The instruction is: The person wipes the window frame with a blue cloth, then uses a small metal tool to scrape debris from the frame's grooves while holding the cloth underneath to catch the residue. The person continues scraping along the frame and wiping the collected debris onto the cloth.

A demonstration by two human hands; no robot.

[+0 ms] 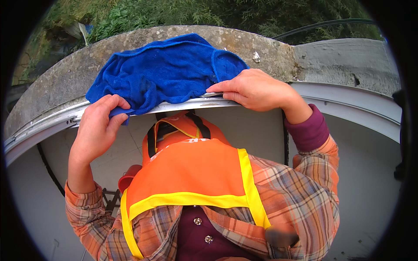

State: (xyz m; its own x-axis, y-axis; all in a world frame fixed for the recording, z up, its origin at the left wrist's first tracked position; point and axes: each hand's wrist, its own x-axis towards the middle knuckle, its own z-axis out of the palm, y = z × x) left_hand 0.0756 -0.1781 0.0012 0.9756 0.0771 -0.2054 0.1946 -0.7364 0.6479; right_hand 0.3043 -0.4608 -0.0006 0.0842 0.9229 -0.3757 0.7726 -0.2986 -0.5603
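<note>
A crumpled blue cloth (161, 69) lies over the concrete ledge and hangs onto the pale metal window track (191, 104). At the cloth's lower left corner, my left hand (98, 126) pinches its edge between thumb and fingers. My right hand (259, 91) is at the track beside the cloth's lower right edge, with the fingers closed and the index finger stretched toward the left. Something thin and pale shows under that fingertip; whether it is a held piece or part of the track is unclear.
Beyond the track runs a weathered concrete ledge (274, 56), with green foliage (174, 15) past it. A small crumpled silvery scrap (256, 57) sits on the ledge. Below the track, my orange apron (191, 174) faces a pale wall. Something red (129, 177) shows by my left side.
</note>
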